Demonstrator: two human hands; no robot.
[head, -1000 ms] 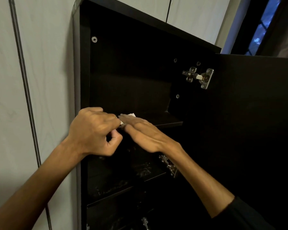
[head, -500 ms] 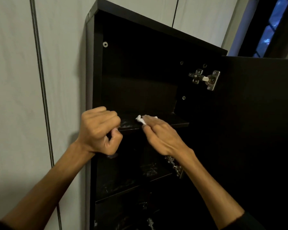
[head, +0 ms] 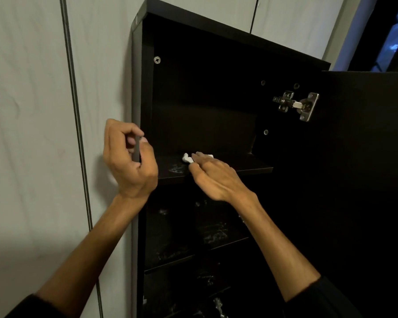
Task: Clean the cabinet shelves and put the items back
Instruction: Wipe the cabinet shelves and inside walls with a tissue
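Pale wall panels flank the tall dark wooden cabinet point(head: 216, 99), whose edge the left hand point(head: 130, 161) grips for steadiness while the flat right hand point(head: 216, 177) presses a crumpled white tissue point(head: 187, 158) onto its smeared top shelf point(head: 239, 166) to wipe it.

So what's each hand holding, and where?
Right hand presses a small white wipe under its fingertips; left hand grips the dark cabinet's front edge.

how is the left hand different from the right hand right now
The left hand curls its fingers round the cabinet's front edge; the right hand lies flatter, pressing a white tissue on the top shelf. The left hand stays outside the cabinet; the right hand reaches in. Both are bare.
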